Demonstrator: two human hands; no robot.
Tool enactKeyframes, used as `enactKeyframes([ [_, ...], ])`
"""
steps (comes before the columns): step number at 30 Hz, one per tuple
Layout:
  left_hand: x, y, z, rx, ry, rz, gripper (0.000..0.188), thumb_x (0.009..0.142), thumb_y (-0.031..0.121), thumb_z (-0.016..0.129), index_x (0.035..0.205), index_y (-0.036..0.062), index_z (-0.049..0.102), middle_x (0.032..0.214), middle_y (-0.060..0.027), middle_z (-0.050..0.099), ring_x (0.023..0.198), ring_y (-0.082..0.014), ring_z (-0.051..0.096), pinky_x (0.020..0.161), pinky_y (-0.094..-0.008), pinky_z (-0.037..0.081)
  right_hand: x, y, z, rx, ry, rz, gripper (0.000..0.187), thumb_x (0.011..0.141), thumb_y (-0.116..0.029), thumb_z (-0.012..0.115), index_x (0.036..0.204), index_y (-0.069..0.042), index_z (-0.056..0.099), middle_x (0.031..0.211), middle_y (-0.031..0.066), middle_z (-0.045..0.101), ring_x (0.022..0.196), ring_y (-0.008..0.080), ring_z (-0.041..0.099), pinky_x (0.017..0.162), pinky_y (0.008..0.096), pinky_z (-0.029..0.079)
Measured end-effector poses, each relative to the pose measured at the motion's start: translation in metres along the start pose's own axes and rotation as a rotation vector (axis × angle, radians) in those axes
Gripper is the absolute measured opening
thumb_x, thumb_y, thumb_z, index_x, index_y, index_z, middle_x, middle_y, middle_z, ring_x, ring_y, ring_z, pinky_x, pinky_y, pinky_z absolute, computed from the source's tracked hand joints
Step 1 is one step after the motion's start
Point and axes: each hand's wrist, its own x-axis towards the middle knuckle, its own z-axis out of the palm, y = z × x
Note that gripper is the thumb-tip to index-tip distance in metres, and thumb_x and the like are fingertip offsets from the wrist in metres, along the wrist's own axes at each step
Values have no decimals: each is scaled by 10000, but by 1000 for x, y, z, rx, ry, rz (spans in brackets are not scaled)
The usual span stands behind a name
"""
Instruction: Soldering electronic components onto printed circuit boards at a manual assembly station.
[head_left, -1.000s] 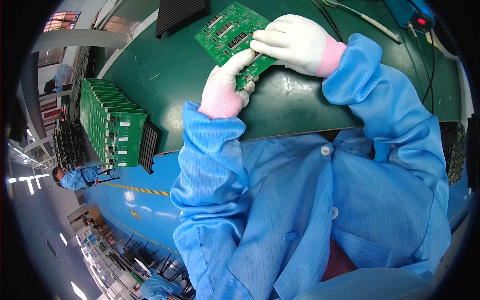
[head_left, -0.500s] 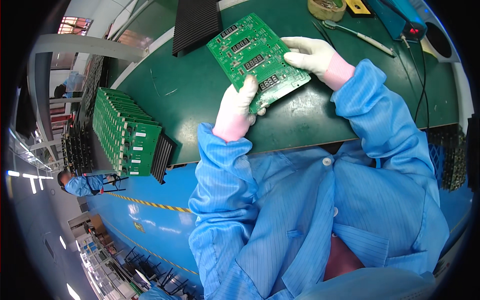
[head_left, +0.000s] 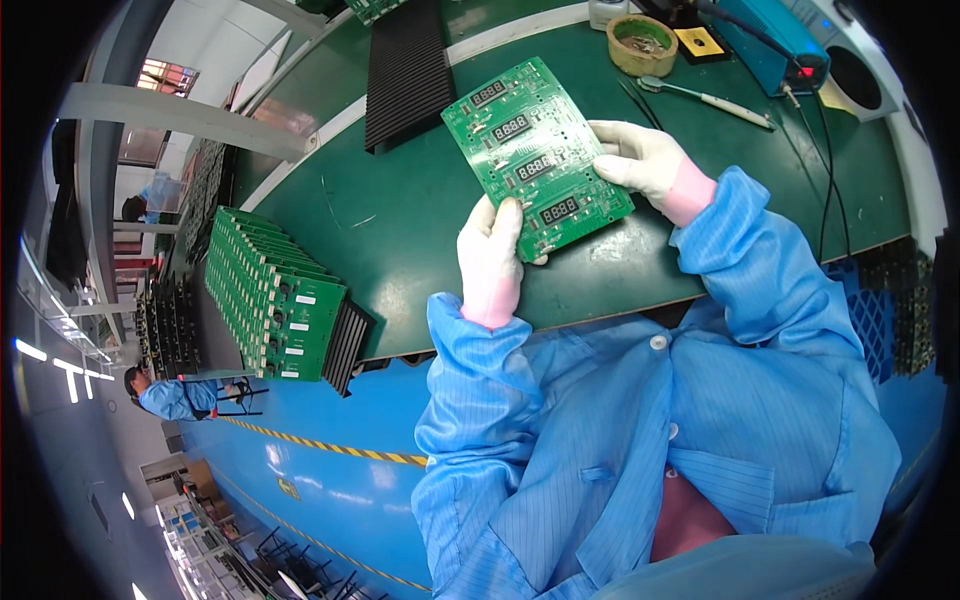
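With gloved fingers (head_left: 612, 168) of left hand (head_left: 487, 255) and right hand (head_left: 650, 163), pinches green circuit board (head_left: 545, 148) by opposite edges.
Holds it face-up over dark green table (head_left: 625, 270); presumably grips near the margins to keep displays (head_left: 510, 128) uncovered and steady.

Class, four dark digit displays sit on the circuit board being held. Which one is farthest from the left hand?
The topmost display, at the far end of the circuit board; the other three all sit closer to the left hand.
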Motion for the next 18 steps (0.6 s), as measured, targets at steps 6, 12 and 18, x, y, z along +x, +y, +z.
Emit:
enactKeyframes([
  [6, -17, 12, -23, 129, -143, -75, 422, 957, 232, 520, 1262, -59, 512, 877, -93, 641, 574, -83, 517, 467, -191, 407, -9, -10, -31, 92, 87, 84, 607, 896, -310, 621, 1323, 89, 458, 1141, 191, 612, 861, 177, 620, 695, 234, 517],
  [12, -23, 17, -29, 314, -287, -110, 503, 942, 243, 525, 1319, -85, 471, 1002, -130, 649, 647, -108, 553, 533, -183, 437, -38, -18, -37, 29, -121, 128, 633, 888, -334, 624, 1330, 87, 455, 1151, 200, 608, 829, 171, 610, 639, 228, 509],
  [18, -36, 27, -27, 215, -37, -154, 589, 935, 256, 533, 1368, -112, 380, 1091, -178, 626, 773, -156, 596, 650, -216, 485, -85, -6, -21, -68, 42, 31, 680, 883, -333, 633, 1362, 94, 408, 1051, 174, 607, 650, 138, 547, 546, 224, 447],
])
